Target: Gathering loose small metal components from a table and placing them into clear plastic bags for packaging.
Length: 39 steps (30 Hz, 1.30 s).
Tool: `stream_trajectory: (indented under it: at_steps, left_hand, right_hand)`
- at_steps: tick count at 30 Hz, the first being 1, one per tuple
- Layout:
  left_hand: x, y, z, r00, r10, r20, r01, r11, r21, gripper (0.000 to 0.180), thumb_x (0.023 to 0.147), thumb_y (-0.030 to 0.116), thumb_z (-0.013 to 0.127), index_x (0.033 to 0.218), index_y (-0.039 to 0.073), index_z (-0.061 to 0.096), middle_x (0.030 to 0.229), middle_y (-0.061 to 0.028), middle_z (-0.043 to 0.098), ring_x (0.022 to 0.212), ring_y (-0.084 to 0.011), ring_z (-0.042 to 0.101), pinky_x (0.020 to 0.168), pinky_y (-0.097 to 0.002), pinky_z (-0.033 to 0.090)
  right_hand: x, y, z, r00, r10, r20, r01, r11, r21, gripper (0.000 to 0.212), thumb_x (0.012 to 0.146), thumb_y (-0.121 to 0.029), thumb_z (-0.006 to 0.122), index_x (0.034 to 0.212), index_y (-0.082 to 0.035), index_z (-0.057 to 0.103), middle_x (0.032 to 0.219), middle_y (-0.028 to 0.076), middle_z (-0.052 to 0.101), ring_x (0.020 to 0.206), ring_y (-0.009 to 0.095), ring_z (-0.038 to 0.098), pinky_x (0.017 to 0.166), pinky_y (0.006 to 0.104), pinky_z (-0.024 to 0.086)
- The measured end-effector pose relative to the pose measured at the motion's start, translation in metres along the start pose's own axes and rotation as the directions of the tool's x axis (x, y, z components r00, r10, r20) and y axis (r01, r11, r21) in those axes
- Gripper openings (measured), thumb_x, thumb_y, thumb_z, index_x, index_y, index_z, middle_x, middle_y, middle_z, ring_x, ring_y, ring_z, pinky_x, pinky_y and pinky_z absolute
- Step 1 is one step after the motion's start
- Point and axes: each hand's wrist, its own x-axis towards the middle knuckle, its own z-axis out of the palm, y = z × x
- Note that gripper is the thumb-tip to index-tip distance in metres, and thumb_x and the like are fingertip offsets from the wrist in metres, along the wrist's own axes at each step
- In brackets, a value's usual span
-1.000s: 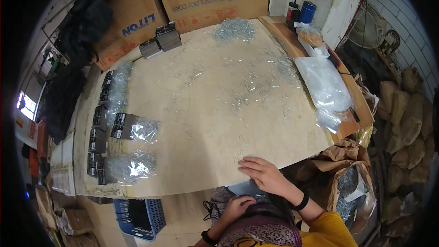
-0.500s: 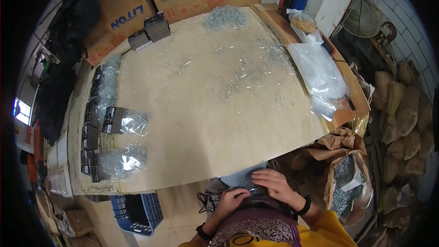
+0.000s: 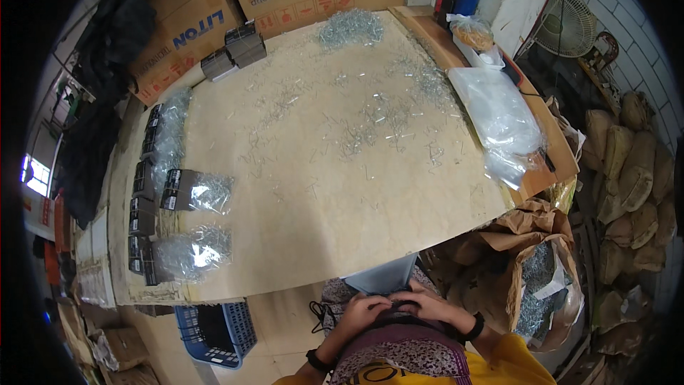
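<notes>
A grey-blue tray or basin (image 3: pixel 382 277) rests at my lap, partly under the table's near edge. My left hand (image 3: pixel 363 312) lies at its near side with fingers curled in. Close beside it is my right hand (image 3: pixel 426 304), its fingers bent and closed toward the left one. Between the hands shows a dark, narrow edge or strip (image 3: pixel 403 306), too small to name. What the fingertips pinch is hidden.
The table (image 3: pixel 285 228) carries scattered thin metal pins (image 3: pixel 377 117) and a heap of them (image 3: pixel 351 28). At left lie bagged pins (image 3: pixel 194 253) with dark card stacks. Clear plastic bags (image 3: pixel 495 114) are at right. A paper sack (image 3: pixel 538 292) and blue basket (image 3: pixel 217 335) stand below.
My right hand has drawn back from over the basin toward my body, and its fingers have curled. More of the basin's inside shows. The left hand has barely moved.
</notes>
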Motion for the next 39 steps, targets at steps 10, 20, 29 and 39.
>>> stream_trajectory:
  at_steps: [10, 20, 29, 39]
  left_hand:
    - [-0.004, -0.021, 0.011, 0.971, -0.121, 0.205, 0.151, 0.979, -0.139, 0.017, 0.09, 0.017, 0.066, 0.096, 0.002, 0.07, 0.091, -0.0099, 0.071, 0.083, -0.0184, 0.068, 0.078, -0.0297, 0.051]
    - [-0.014, 0.013, -0.025, 0.988, -0.052, 0.148, 0.121, 0.851, -0.511, 0.048, 0.084, 0.015, 0.075, 0.125, 0.002, 0.055, 0.117, -0.0145, 0.064, 0.107, -0.0217, 0.063, 0.093, -0.0324, 0.048]
    - [0.017, 0.09, -0.117, 0.88, 0.3, -0.369, -0.248, 0.952, 0.182, 0.038, 0.083, 0.009, 0.073, 0.12, 0.006, 0.061, 0.102, -0.013, 0.071, 0.091, -0.0226, 0.071, 0.077, -0.035, 0.055]
    - [0.055, 0.051, -0.169, 0.796, 0.027, -0.605, -0.022, 1.0, 0.016, 0.04, 0.082, 0.002, 0.074, 0.119, 0.001, 0.06, 0.101, -0.009, 0.07, 0.091, -0.0124, 0.067, 0.076, -0.025, 0.054]
  right_hand:
    - [-0.003, 0.018, 0.003, 0.983, 0.133, 0.129, -0.131, 0.991, -0.024, 0.03, 0.087, -0.02, 0.067, 0.117, -0.018, 0.068, 0.107, 0.016, 0.064, 0.1, 0.034, 0.063, 0.086, 0.0381, 0.051]
    - [0.018, -0.046, -0.035, 0.975, -0.203, 0.087, 0.219, 0.939, -0.265, 0.035, 0.071, -0.001, 0.062, 0.102, -0.015, 0.071, 0.092, 0.006, 0.064, 0.088, 0.026, 0.062, 0.076, 0.0374, 0.051]
    - [0.093, -0.134, -0.079, 0.789, -0.545, -0.284, 0.449, 0.827, -0.338, 0.034, 0.076, -0.004, 0.07, 0.11, -0.012, 0.07, 0.115, 0.012, 0.063, 0.103, 0.03, 0.061, 0.089, 0.0384, 0.048]
    - [0.114, -0.175, -0.176, 0.778, -0.523, -0.348, 0.388, 0.835, -0.389, 0.028, 0.08, 0.001, 0.069, 0.108, -0.002, 0.069, 0.121, 0.016, 0.058, 0.104, 0.028, 0.061, 0.089, 0.0345, 0.049]
